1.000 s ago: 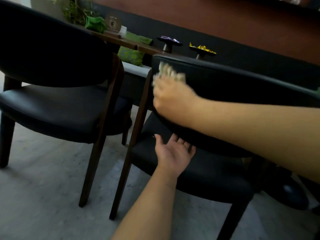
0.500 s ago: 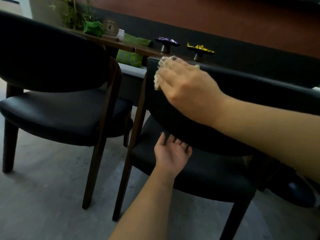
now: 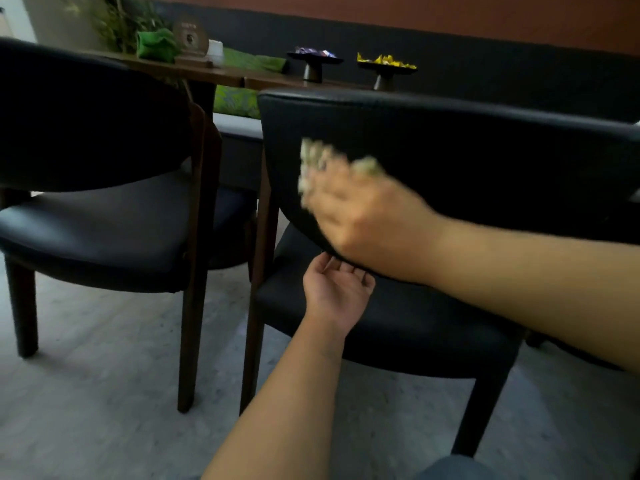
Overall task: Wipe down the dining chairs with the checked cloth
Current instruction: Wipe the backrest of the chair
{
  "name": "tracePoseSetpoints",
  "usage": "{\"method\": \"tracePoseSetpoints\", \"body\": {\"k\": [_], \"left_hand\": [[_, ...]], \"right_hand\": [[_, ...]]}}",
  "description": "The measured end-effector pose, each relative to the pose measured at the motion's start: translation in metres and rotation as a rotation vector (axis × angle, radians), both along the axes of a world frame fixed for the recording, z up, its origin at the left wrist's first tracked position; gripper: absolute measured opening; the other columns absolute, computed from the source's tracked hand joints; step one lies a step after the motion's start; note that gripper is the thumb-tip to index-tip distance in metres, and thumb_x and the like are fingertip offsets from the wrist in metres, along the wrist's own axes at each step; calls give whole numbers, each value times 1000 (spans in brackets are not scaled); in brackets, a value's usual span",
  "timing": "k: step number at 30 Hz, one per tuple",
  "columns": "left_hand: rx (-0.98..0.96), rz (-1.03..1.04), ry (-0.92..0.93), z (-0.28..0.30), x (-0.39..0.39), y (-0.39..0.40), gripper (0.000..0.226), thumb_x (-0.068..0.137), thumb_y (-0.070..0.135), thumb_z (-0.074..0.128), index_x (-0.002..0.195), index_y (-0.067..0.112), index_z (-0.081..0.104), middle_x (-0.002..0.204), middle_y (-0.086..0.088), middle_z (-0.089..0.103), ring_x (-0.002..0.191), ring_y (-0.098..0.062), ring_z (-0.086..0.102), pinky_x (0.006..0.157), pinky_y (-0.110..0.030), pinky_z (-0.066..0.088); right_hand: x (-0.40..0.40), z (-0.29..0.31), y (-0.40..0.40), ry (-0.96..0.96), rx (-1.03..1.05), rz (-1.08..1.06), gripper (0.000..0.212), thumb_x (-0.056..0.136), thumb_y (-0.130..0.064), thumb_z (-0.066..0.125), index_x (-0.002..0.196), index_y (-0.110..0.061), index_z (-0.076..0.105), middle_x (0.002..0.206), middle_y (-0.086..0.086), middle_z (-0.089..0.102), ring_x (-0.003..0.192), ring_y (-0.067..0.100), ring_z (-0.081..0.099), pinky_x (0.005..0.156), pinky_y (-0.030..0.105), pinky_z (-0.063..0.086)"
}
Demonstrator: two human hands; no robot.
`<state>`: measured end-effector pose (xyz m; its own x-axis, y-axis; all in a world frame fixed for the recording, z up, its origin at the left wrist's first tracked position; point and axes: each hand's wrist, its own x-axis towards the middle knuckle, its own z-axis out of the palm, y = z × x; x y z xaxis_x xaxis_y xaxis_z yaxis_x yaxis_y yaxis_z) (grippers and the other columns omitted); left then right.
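The cloth (image 3: 313,164) is pressed against the rear face of the near chair's backrest (image 3: 467,157) by the right hand (image 3: 360,209); hand and cloth are motion-blurred, so whether the fingers are flat or curled on it cannot be told. The left hand (image 3: 337,292) is held palm up, fingers loosely relaxed, at the backrest's lower edge, above the seat (image 3: 408,327).

Risk: the bunched cloth could slip from under the fingers during a fast stroke, leaving parts unwiped. The second chair (image 3: 90,133) could be overlooked.

Cloth appearance: pale, crumpled, mostly hidden beneath the fingers; no checks can be resolved.
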<state>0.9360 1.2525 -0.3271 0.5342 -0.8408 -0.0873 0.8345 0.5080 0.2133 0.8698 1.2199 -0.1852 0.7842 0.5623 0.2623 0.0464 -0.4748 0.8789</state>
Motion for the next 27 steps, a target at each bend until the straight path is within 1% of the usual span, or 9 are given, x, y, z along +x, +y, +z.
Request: {"method": "tracePoseSetpoints", "body": {"k": [2, 4, 8, 11, 14, 18, 21, 24, 27], "left_hand": [[-51, -46, -28, 0, 5, 4, 44, 95, 31, 38, 129, 15, 61, 129, -8, 63, 126, -26, 53, 113, -39, 31], [-40, -61, -23, 0, 9, 5, 46, 98, 33, 36, 132, 16, 59, 133, -9, 61, 129, -27, 52, 113, -39, 32], [50, -14, -35, 1, 8, 2, 36, 99, 34, 37, 111, 16, 65, 104, -6, 73, 102, -21, 65, 90, -33, 40], [64, 1, -29, 3, 2, 1, 37, 100, 36, 37, 111, 15, 65, 104, -6, 73, 101, -22, 66, 85, -35, 42], [55, -2, -45, 4, 1, 5, 42, 101, 33, 34, 110, 11, 68, 112, -11, 71, 113, -26, 63, 96, -36, 46], [48, -66, -62, 10, 3, 14, 52, 103, 30, 31, 100, 0, 72, 101, -15, 72, 91, -27, 72, 73, -33, 60], [100, -46, -70, 11, 4, 11, 46, 102, 29, 31, 100, 9, 72, 98, -10, 73, 88, -23, 71, 75, -31, 56], [157, -8, -104, 11, 6, 5, 34, 100, 31, 34, 103, 16, 65, 93, -3, 74, 85, -18, 68, 82, -30, 42], [140, 4, -114, 5, 6, 1, 35, 100, 32, 36, 115, 18, 64, 111, -3, 71, 102, -19, 64, 95, -31, 38]], "right_hand": [[-6, -29, -5, 280, 43, -167, 29, 90, -5, 53, 114, 2, 66, 126, 22, 59, 120, 41, 53, 99, 51, 44], [-15, -29, -2, 423, 62, -210, 35, 92, -7, 51, 124, -1, 60, 138, 21, 50, 130, 39, 43, 109, 50, 35], [-32, 36, -3, 59, 144, 73, 35, 89, 3, 39, 112, 5, 65, 122, 23, 62, 118, 39, 56, 101, 50, 45], [-32, 46, -12, -173, 184, 177, 27, 95, 2, 44, 114, 6, 64, 120, 23, 63, 115, 40, 58, 100, 51, 45], [-26, -17, -23, -33, 22, 110, 31, 93, 4, 43, 113, 3, 66, 122, 19, 63, 118, 33, 58, 102, 44, 45], [-33, -65, -39, 248, 11, 13, 40, 90, 3, 35, 110, 0, 69, 119, 13, 66, 118, 29, 58, 105, 40, 43], [-42, -34, -33, 160, 90, 134, 30, 92, 2, 46, 112, 2, 68, 121, 17, 64, 120, 32, 56, 106, 42, 42], [-55, 12, -30, -100, 225, 261, 27, 96, 4, 49, 119, 4, 63, 127, 21, 59, 123, 37, 52, 106, 45, 41], [-55, -2, -34, -194, 226, 307, 25, 95, 4, 52, 118, 4, 62, 125, 20, 61, 122, 35, 54, 106, 45, 40]]}}
